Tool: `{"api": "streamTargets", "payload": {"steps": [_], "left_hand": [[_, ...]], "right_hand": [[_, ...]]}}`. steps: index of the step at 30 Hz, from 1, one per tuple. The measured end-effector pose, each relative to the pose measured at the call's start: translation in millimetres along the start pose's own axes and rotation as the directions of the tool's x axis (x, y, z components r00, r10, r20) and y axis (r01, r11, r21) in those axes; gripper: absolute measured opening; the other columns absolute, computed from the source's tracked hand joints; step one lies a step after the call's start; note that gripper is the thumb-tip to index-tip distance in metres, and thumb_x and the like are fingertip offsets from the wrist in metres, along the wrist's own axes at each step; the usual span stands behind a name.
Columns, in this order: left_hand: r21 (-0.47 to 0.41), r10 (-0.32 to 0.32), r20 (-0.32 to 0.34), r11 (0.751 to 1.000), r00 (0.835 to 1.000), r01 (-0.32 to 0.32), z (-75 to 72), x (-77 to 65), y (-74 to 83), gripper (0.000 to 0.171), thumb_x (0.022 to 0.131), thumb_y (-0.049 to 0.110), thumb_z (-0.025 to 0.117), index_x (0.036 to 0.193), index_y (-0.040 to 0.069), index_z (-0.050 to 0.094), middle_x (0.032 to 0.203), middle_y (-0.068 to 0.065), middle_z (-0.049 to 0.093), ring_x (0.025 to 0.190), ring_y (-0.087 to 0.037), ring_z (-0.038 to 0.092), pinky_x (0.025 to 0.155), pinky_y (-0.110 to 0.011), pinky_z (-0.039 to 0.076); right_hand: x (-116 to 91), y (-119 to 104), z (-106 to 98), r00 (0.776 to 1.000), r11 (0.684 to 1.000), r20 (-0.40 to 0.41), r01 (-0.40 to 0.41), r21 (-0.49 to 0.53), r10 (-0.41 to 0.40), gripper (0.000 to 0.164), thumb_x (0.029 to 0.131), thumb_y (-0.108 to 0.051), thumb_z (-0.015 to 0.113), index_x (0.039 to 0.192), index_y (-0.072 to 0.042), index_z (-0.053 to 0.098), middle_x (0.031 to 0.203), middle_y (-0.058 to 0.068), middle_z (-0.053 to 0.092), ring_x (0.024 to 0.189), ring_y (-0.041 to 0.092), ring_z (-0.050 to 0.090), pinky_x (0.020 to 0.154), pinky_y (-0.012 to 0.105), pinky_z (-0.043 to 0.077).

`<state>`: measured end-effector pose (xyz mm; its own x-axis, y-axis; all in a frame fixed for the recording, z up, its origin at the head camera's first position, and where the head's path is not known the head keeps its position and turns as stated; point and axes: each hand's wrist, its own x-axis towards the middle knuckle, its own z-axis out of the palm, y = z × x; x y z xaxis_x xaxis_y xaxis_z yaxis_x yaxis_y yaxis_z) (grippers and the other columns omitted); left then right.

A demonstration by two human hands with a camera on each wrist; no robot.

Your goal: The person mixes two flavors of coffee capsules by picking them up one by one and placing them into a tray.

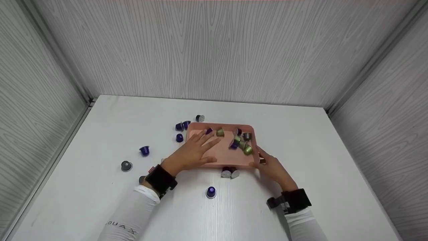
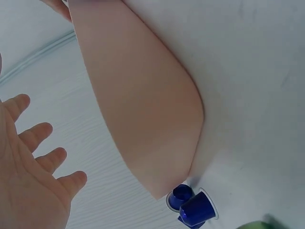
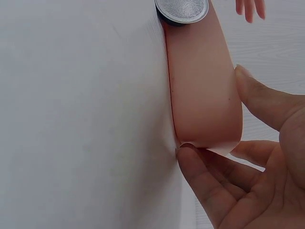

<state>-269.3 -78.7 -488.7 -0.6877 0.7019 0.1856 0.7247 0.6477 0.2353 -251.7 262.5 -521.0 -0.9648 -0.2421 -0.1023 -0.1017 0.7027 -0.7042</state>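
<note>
Head view: pink tray lies on white table, long axis side to side, between my hands. Left hand spread above tray's left end; right hand nearer, holding tray's near right corner. Green capsules inside, toward tray's right end.

Left wrist view: left fingers wide, apart from tray wall; blue capsules just beyond tray's end.

Right wrist view: thumb against tray rim, fingers curled round corner.
</note>
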Motion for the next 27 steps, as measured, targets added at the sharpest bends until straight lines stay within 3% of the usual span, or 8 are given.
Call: {"api": "streamTargets", "payload": {"steps": [12,27], "left_hand": [[0.014,-0.020,0.005,1.000,1.000,0.020,8.7,-23.8,7.0,0.076,0.097,0.064,0.037,0.157,0.019,0.023,0.160,-0.014,0.020,0.146,-0.038,0.016,0.115,-0.054,0.018],[-0.032,-0.012,0.064,0.999,0.998,0.014,7.5,-36.8,31.5,0.090,0.085,0.071,0.048,0.154,0.015,0.033,0.158,-0.011,0.027,0.146,-0.034,0.018,0.117,-0.045,0.016]], "right_hand": [[1,-2,-2,1.000,1.000,0.012,-0.027,0.012,0.027,0.080,0.092,-0.037,0.068,0.156,-0.013,0.026,0.140,0.021,0.051,0.117,0.033,0.057,0.091,0.043,0.050],[3,-1,1,1.000,1.000,0.004,-0.023,0.018,0.023,0.080,0.092,-0.036,0.068,0.156,-0.012,0.027,0.139,0.021,0.051,0.116,0.033,0.058,0.090,0.043,0.051]]}}
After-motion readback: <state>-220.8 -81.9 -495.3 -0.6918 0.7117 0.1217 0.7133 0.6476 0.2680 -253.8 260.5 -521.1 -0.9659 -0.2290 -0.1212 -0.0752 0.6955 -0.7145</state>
